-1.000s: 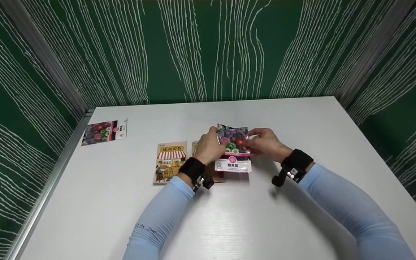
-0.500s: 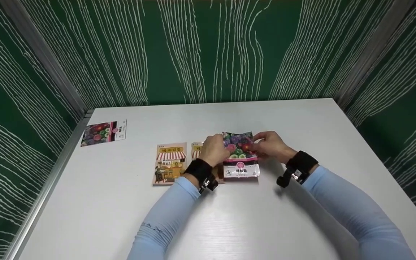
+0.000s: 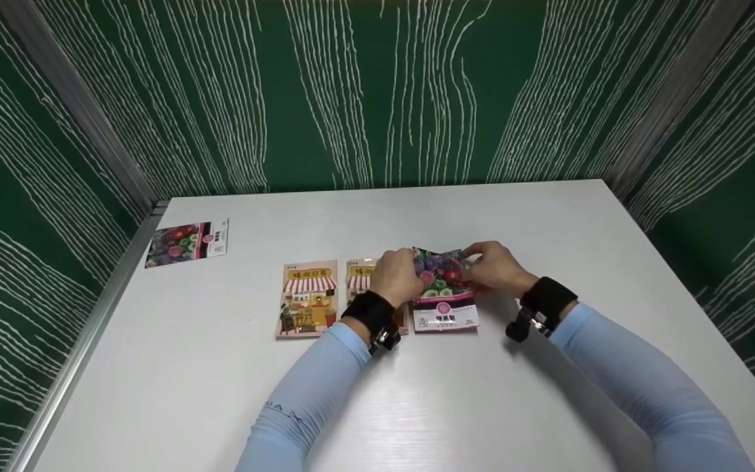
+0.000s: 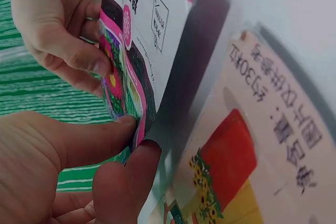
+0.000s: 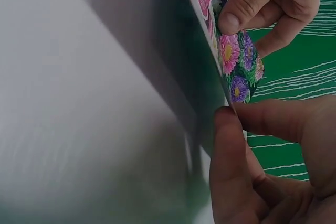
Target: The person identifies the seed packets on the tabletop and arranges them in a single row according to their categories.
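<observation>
A flower seed packet (image 3: 444, 308) with bright blossoms, a pink stripe and a white lower band is held between both hands, just right of the middle. My left hand (image 3: 397, 278) pinches its left edge between thumb and finger; in the left wrist view that thumb (image 4: 105, 137) presses the printed face. On the opposite edge, my right hand (image 3: 495, 267) pinches it the same way. The packet casts a shadow on the table beside it in the right wrist view. Under my left hand and wrist lies a partly hidden orange seed packet (image 3: 358, 275) with a striped awning.
A matching orange packet (image 3: 309, 298) lies flat to the left of the covered one. Farther off, another flower packet (image 3: 184, 242) lies sideways near the left edge of the white table (image 3: 377, 400). Green walls with white lines enclose the back and sides.
Both hands have carried the flower packet rightward and nearer the front of the table, beside the covered orange packet. The other packets stay where they were.
</observation>
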`<state>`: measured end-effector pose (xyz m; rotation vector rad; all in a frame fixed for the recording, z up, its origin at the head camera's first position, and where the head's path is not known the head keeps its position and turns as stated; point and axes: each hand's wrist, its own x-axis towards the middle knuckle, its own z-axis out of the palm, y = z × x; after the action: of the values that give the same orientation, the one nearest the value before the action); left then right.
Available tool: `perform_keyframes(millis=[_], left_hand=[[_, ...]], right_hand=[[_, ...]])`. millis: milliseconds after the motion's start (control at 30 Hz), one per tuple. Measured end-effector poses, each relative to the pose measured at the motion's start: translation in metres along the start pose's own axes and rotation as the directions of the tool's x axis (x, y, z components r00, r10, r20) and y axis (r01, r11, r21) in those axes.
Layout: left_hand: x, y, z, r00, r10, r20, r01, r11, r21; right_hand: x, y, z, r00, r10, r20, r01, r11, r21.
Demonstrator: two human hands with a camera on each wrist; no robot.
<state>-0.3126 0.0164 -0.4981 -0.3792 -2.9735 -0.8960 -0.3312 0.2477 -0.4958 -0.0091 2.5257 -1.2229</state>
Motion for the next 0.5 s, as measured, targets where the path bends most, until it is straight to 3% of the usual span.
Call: perform_keyframes(millis=[33,133,233,267,500], left_hand=[[0.0068,-0.0066,0.0105,1.0,0.019,-0.017,-0.019,1.0,0.012],[0.0075,-0.0077,0.0129,0.999,0.037,-0.017,-0.037,0.999,0.018],[0.008,-0.0074,0.0146,1.0,0.028,-0.012,-0.028,0.999,0.022],[0.0014,-0.0008,0.0055,1.0,0.016,0.005,-0.016,1.0,0.016],[0.0043,-0.0002,0.009,1.0,0.009,0.012,-0.009,0.999,0.049]], right_hand=[[0.0003,0.0004,0.0005,1.0,-0.004,-0.002,0.004,1.0,-0.014],[0.0014,0.0021,0.0021,1.0,-0.014,-0.003,0.014,0.998,-0.055],[0.0025,0.0034,0.0038,1.0,-0.026,-0.012,0.024,0.996,-0.087],[0.0029,0.0039,0.004,0.999,-0.032,-0.017,0.03,0.995,-0.099],[0.0059,0.0046,0.0053,0.993,-0.092,-0.08,0.075,0.979,-0.191]])
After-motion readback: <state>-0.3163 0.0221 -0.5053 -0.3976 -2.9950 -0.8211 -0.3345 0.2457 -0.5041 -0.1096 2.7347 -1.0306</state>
